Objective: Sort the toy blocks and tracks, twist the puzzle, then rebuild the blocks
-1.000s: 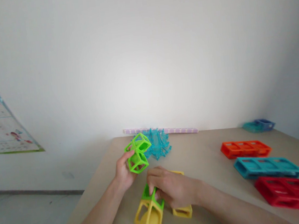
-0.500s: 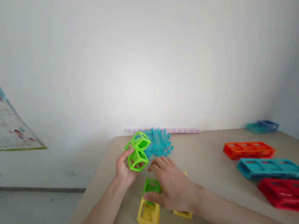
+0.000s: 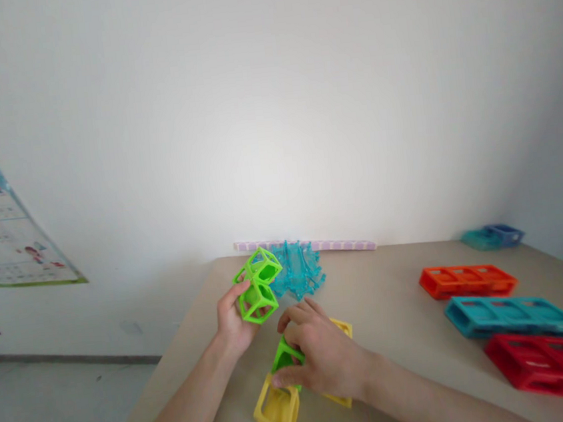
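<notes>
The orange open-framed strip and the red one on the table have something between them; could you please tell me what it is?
In the head view, a teal open-framed strip lies between the orange strip and the red strip.

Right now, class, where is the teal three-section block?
In the head view, the teal block lies on the right side of the table, between the orange block beyond it and the red block nearer the camera.
</notes>
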`<state>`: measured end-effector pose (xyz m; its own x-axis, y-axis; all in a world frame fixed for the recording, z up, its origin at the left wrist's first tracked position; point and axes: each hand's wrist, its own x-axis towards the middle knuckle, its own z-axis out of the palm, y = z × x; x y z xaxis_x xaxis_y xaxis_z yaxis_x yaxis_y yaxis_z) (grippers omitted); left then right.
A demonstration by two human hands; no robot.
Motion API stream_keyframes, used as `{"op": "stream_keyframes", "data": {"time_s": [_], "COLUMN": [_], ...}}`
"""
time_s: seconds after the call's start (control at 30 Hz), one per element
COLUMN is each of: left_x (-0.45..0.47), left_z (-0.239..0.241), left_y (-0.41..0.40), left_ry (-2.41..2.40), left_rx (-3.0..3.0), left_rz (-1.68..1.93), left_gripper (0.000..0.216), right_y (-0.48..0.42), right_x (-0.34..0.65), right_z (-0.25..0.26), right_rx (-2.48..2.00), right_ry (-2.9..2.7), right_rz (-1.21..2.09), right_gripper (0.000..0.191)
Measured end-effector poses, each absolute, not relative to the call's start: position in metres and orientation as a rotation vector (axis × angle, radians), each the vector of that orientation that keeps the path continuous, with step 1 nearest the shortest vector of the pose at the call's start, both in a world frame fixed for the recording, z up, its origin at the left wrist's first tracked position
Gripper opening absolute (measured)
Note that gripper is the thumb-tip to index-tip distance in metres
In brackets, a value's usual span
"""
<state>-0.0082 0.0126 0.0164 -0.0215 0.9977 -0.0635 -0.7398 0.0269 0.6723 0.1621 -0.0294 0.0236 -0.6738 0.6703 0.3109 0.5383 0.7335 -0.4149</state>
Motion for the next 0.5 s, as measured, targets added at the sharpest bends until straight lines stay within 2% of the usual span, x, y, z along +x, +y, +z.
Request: {"op": "stream_keyframes", "data": {"time_s": [0.17,0.27,0.5], "left_x": [-0.010,-0.010,-0.009], "left_z": [0.014,0.015,0.016], "left_y": [0.014,0.014,0.011], "left_ry": [0.600,0.599,0.615], "left_rx": [0.531,0.520,0.553], "left_rz": [1.489,1.507,1.462], "left_gripper": [0.035,0.031,0.038], "right_y": [-0.036,-0.034,-0.024], "right_x": [0.157,0.156,0.163], "right_z": [0.020,0.023,0.025], "right_rx": [-0.853,-0.963,-1.086], "right_ry": [-2.326,-2.070,-1.717], "right_rz": [0.542,0.673,1.041], "right_gripper": [0.025,0.028,0.033]}}
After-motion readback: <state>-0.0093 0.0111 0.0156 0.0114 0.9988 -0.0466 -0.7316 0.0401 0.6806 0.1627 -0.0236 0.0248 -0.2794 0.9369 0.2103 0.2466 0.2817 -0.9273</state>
